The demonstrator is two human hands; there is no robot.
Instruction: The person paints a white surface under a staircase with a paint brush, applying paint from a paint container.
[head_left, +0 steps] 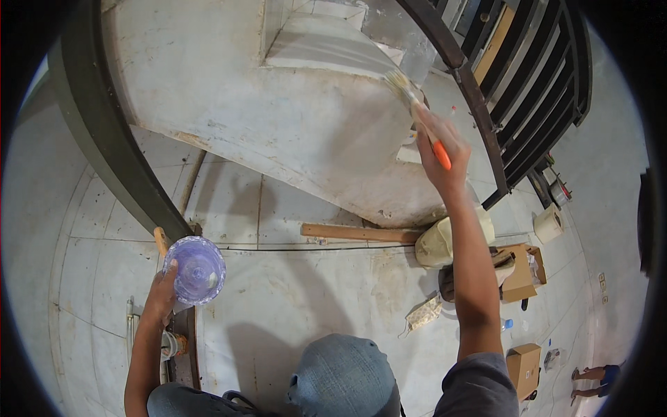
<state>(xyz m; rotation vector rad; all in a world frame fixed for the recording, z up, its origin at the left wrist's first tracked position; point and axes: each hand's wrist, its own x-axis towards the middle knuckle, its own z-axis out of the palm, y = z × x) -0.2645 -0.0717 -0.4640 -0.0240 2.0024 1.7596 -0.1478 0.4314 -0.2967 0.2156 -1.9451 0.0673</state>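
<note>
Both our hands busy: right grip (pixel 445 147) wrapped round orange-handled paintbrush (pixel 399 86), bristles up by stair edge (pixel 326 67); touching or not, we can't tell. Left grip (pixel 162 295) holds purple-smeared tub (pixel 210 257), thumb over rim. Looks like we're mid-brushing; next stroke calls for light, steady pressure, tub level.

Paintbrush (pixel 408 92) out front in the right hand (pixel 448 142), orange handle, pale bristles pointing away and leftward; round purple tub (pixel 219 256) lower left, white-smeared, mouth up, in the left hand (pixel 162 292).
</note>
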